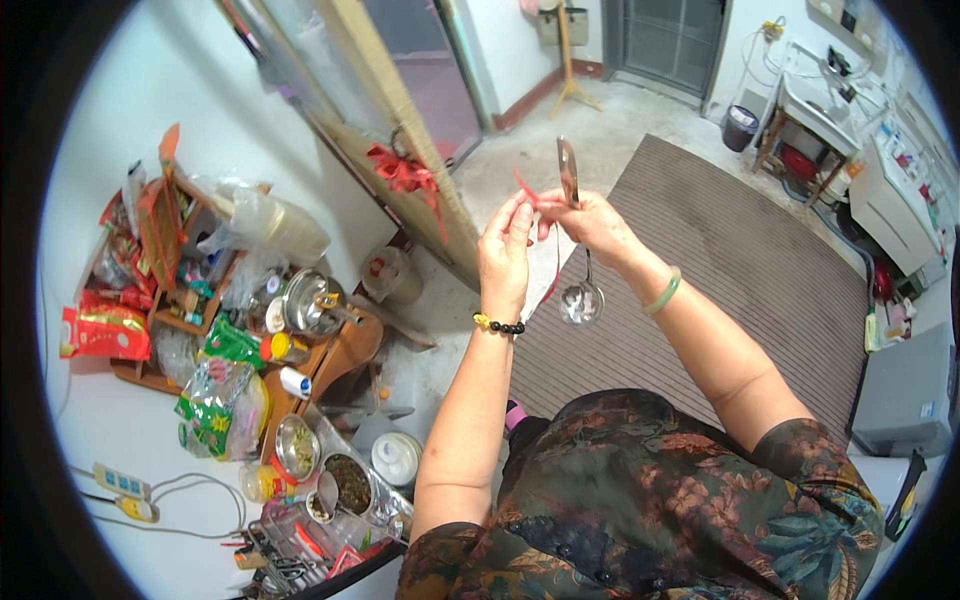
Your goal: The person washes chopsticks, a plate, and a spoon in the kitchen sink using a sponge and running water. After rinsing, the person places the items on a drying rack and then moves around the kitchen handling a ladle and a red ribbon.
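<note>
In front of my chest both hands are raised close together. My right hand (594,223) grips a metal skimmer ladle by its handle (568,169), and the shiny round bowl (581,303) hangs below the fingers. A thin red ribbon (529,191) runs between the fingertips of the two hands. My left hand (507,246) pinches it between thumb and fingers, though the exact grip is partly hidden. Below the hands dangles another dark red strip (553,283). The left wrist has a black bead bracelet (501,325), the right a green bangle (664,291).
Left of me stands a wooden cabinet (330,367) crowded with packages, a metal pot (309,300) and bowls. A door panel (420,172) carries a red bow (405,171). A ribbed mat (720,277) covers the floor; a sink (821,105) and grey box (904,394) stand right.
</note>
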A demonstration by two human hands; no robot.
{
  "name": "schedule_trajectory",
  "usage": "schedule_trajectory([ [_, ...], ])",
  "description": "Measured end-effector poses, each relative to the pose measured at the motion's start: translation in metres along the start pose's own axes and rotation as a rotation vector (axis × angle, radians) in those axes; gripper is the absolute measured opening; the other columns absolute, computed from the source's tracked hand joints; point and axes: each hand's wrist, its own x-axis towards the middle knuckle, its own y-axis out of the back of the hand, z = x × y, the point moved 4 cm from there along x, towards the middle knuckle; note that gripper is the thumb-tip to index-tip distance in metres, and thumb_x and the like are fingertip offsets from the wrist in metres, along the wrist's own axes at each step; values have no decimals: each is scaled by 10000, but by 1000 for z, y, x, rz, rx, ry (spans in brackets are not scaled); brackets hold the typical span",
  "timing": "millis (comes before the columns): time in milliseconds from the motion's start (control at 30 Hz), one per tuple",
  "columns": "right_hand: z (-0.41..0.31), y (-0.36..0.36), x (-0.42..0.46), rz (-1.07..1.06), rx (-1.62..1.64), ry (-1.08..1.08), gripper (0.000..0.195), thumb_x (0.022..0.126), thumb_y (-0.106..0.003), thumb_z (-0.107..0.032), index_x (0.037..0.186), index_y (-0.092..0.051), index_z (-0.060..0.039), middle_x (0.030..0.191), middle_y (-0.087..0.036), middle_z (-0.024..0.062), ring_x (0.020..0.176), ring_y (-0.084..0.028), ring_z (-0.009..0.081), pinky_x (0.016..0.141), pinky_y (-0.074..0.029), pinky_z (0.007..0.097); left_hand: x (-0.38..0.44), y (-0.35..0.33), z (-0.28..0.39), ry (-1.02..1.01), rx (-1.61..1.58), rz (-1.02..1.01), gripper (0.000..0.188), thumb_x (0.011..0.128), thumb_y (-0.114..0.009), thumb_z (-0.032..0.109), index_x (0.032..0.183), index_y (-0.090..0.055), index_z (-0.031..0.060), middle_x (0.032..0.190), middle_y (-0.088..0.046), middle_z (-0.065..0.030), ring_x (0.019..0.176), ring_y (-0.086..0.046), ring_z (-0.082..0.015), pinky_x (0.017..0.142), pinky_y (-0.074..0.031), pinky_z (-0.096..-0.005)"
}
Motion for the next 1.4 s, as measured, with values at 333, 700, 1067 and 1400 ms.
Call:
schedule_trajectory([
  [333,-4,84,-49,104,-49,-102,295,793,-614,-262,1019,-614,-73,820,-615,-18,557,-387,16,485,-276,178,19,-88,31,-237,155,-139,172,839,-550,123,871,-634,-23,750,-605,-44,662,-532,-82,606,-418,-211],
  [700,1,115,-50,148,-140,-51,256,775,-637,-176,992,-634,-40,893,-644,60,858,-576,110,791,-439,249,51,-124,53,183,774,-662,194,705,-639,168,735,-652,-24,565,-594,-89,516,-556,-121,505,-431,-261],
  [1067,6,116,-50,159,-168,-41,219,770,-643,-172,951,-653,-48,884,-652,59,851,-585,105,785,-453,248,47,-127,51,137,745,-687,214,703,-605,194,680,-646,-16,512,-544,-45,494,-488,-95,478,-378,-262],
  [1400,17,107,-56,166,-246,-21,192,761,-660,-239,898,-681,-106,814,-649,31,788,-573,80,723,-453,245,42,-124,43,96,785,-645,207,704,-612,196,666,-644,-5,500,-538,-45,480,-490,-90,462,-375,-267],
])
